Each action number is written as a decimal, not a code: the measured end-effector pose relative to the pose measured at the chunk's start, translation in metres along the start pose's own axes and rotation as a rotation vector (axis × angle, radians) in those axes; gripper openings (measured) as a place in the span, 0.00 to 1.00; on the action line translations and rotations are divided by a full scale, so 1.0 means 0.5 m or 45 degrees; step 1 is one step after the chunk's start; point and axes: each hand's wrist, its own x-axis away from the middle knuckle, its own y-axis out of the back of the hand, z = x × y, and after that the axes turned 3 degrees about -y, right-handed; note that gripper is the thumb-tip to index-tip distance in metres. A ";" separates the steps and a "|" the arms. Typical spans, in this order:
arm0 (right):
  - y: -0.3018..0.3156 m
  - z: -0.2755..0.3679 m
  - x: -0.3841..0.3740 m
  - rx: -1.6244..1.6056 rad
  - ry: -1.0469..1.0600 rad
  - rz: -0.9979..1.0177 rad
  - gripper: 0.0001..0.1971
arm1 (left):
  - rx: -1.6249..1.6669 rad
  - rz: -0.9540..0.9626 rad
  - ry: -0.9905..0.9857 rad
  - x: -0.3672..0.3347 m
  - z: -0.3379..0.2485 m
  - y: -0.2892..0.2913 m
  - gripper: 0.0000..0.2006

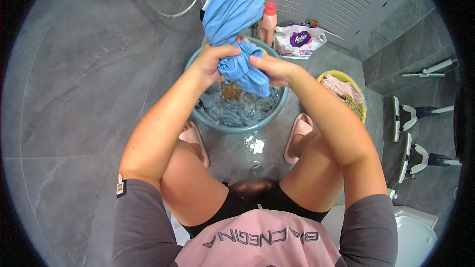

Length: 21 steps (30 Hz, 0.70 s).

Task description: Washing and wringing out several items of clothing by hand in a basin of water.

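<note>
A wet blue garment [232,12], white along one edge, is bunched between my two hands above a round blue basin [241,129]. My left hand [212,62] grips it from the left, thumb across the cloth. From the right, my right hand [274,69] closes on its lower folds, thumb on top. The garment's upper part flops away from me past the basin's far rim, and a short end hangs over the water. In the basin, dark bluish cloth [237,111] lies under rippling water, with a brown patch [231,90] near the middle that I cannot make out.
Behind the basin stand a pink bottle [267,24] with a red cap and a white detergent pouch [299,41]. A yellow basin [365,113] of clothes sits to the right. Mops [420,113] lean at far right; a shower hose [170,16] hangs at far left.
</note>
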 end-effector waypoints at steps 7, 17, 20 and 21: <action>-0.061 -0.039 -0.031 -0.158 -0.185 -0.192 0.16 | -0.367 -0.091 0.086 0.003 0.018 -0.030 0.19; -0.060 -0.126 -0.107 0.627 0.196 -0.784 0.20 | -0.757 -0.565 -0.024 -0.014 0.065 -0.041 0.16; 0.002 -0.165 -0.153 0.802 0.173 -0.774 0.24 | -1.263 -0.642 -0.193 -0.054 0.107 -0.005 0.16; 0.006 -0.167 -0.164 0.997 0.201 -0.805 0.23 | -1.270 -0.643 -0.188 -0.064 0.105 0.003 0.16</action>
